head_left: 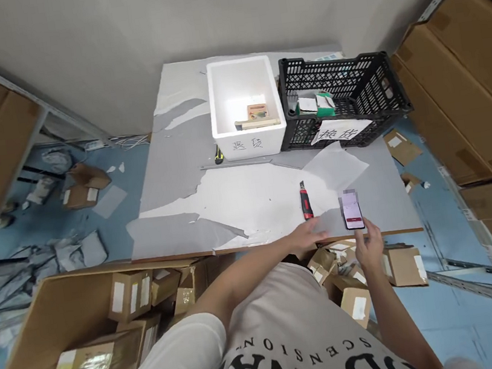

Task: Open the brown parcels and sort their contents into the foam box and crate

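Observation:
My left hand rests at the table's front edge, fingers stretched out and holding nothing. Just beyond it lies a red and black utility knife. A phone with a lit screen lies near the front edge, to the right of the knife. My right hand is at the phone's lower edge with its fingers apart; whether a fingertip touches it I cannot tell. Behind the phone lies a loose white sheet.
A white foam box and a black plastic crate, both holding small boxes, stand at the back of the table. Between box and sheet edge lies a yellow-black cutter. A large carton of parcels stands front left; shelves flank both sides.

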Available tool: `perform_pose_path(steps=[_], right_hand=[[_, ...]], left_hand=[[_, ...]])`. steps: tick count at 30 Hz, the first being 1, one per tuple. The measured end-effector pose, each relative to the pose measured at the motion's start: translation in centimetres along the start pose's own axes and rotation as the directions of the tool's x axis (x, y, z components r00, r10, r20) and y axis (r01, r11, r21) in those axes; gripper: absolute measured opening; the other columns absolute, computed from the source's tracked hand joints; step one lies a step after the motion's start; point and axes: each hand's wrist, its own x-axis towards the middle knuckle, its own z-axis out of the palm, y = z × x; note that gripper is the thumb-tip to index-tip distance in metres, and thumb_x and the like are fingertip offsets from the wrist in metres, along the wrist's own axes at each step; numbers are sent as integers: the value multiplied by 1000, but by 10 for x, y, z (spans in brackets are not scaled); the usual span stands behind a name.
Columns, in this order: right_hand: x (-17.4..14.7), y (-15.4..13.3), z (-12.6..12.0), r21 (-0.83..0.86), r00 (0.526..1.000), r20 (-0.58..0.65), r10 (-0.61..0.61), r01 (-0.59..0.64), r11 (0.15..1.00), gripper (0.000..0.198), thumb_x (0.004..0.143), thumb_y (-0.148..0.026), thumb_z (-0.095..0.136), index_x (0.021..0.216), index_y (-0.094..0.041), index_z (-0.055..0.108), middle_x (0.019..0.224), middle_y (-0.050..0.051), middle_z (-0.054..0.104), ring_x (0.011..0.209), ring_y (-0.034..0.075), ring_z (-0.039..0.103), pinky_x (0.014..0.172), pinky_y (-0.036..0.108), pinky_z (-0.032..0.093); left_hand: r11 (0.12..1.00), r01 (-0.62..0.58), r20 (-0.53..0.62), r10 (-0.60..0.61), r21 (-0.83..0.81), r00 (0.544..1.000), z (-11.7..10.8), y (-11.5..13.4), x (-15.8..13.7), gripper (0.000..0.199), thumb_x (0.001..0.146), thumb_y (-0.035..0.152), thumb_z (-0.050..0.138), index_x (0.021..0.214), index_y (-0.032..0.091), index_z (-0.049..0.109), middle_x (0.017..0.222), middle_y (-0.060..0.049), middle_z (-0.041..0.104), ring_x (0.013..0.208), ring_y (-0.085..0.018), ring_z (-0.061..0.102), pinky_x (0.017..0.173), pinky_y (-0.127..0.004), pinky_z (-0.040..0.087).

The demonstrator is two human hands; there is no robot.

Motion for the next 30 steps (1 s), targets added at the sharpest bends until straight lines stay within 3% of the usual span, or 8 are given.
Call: perform_pose_path(steps=[6,10,15,20,23,25,27,30], right_hand=[[39,-6,26,-226,989,142,51,-18,974,55,86,-53,48,127,-16,52,138,17,42,125,33,40,104,53,30],[52,16,41,-271,979,156,128,-82,959,55,85,-54,50,124,-15,52,140,20,38,127,35,37,103,57,28],[51,45,57,-408,928,217,304,-197,891,63,81,-60,46,121,-11,52,142,26,31,132,41,27,101,62,22],[49,44,60,-364,971,98,216,-167,916,70,80,-59,46,130,-10,46,144,27,27,132,41,26,102,62,22],[59,10,73,-235,996,71,54,-36,971,75,81,-59,46,136,-8,40,145,28,25,132,41,26,102,62,23],[64,-29,90,-141,987,124,-102,120,983,75,82,-59,45,138,-8,38,146,28,24,135,40,24,103,61,23],[64,-79,111,-38,936,206,-285,298,954,73,85,-57,43,139,-9,35,148,26,24,137,38,22,105,60,23],[48,-160,146,151,795,294,-530,509,848,69,86,-53,45,141,-12,32,148,23,27,138,35,24,107,61,24]], left_hand=[[990,127,-367,-93,68,925,-66,6,-72,62,71,53,70,120,18,56,125,-16,60,112,-27,61,100,-47,45],[953,296,-625,-196,60,756,-100,-18,-152,55,71,55,68,109,16,60,109,-15,68,96,-27,67,92,-47,51],[934,350,-780,-268,-66,566,-98,-47,-219,56,67,57,69,103,16,61,101,-13,70,95,-27,68,91,-47,52],[940,319,-829,-275,-125,487,-90,-40,-244,56,69,57,68,106,16,60,105,-14,69,100,-26,67,94,-47,51],[953,286,-883,-220,-103,415,-98,-27,-257,52,72,55,66,107,17,61,109,-15,68,101,-26,66,94,-47,51],[960,267,-929,-168,-79,329,-107,-22,-270,50,73,53,65,106,16,61,110,-15,67,101,-26,66,94,-46,51],[965,256,-968,-121,-63,218,-115,-22,-288,49,74,51,65,107,16,61,110,-15,67,100,-26,66,93,-46,51],[963,263,-997,-67,-57,29,-122,-33,-326,46,76,49,63,108,15,61,109,-14,67,100,-26,65,93,-46,51]])
